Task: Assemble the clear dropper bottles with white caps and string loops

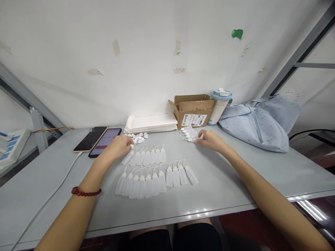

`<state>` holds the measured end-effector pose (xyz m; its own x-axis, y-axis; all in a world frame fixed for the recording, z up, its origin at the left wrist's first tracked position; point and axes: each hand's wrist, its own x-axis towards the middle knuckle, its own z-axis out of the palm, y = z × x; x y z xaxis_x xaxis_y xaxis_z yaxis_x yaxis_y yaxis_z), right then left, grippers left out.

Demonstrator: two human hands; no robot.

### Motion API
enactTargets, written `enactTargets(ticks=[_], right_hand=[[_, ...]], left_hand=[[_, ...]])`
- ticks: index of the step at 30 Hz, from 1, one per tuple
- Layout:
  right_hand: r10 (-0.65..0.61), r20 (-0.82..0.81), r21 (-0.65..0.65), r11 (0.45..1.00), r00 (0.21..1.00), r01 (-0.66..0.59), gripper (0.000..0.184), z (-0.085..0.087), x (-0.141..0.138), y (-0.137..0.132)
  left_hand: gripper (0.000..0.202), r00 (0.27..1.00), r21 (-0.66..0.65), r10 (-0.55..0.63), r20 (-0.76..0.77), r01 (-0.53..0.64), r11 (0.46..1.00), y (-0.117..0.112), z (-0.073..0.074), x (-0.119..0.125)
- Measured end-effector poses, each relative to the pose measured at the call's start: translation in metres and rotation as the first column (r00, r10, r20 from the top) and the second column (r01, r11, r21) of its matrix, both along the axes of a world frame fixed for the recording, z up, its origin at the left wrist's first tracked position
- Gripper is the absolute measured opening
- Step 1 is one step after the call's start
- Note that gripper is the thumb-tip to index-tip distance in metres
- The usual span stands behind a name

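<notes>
My left hand (118, 149) is at the left end of the back row of small clear plastic bottles (148, 157), beside a pile of small white caps (138, 138). Its fingers are drawn together at the fingertips; what they hold is too small to make out. My right hand (210, 140) reaches to a loose heap of the same bottles (188, 134) in front of the cardboard box. Thumb and finger close on the end of one bottle there. Nearer me lie a front row of bottles (141, 186) and a short group (179, 175), thin white tubes on their necks.
White flat trays (151, 122) are stacked at the wall, beside an open cardboard box (195, 111) and a lidded cup (219, 108). A blue cloth bag (258, 125) lies right. Two phones (91, 138) lie left, with a white cable (56, 190) crossing the grey table (222, 188).
</notes>
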<state>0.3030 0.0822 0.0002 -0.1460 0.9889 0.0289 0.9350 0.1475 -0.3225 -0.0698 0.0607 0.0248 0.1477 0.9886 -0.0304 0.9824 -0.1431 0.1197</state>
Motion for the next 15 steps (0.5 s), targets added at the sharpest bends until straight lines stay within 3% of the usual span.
enactTargets(ticks=[4,7,11,15], right_hand=[[-0.048,0.013,0.099,0.994,0.999,0.046,0.021,0.003,-0.010,-0.007],[0.049,-0.122,0.227,0.974,0.991,-0.021,0.019,0.005,-0.026,-0.018],[0.382,-0.323,0.236,0.919,0.866,-0.317,0.022,0.005,-0.052,-0.042],[0.606,-0.293,0.160,0.794,0.740,-0.587,0.034,0.008,-0.073,-0.066]], left_hand=[[0.030,1.000,-0.003,0.005,-0.019,-0.005,1.000,0.000,-0.001,0.001],[0.029,0.999,-0.003,-0.006,-0.045,0.006,1.000,0.000,-0.004,0.003],[0.028,0.998,-0.020,-0.020,-0.060,0.019,1.000,-0.001,-0.006,0.005],[0.025,0.999,0.031,0.025,-0.033,-0.024,0.999,-0.007,-0.001,0.011]])
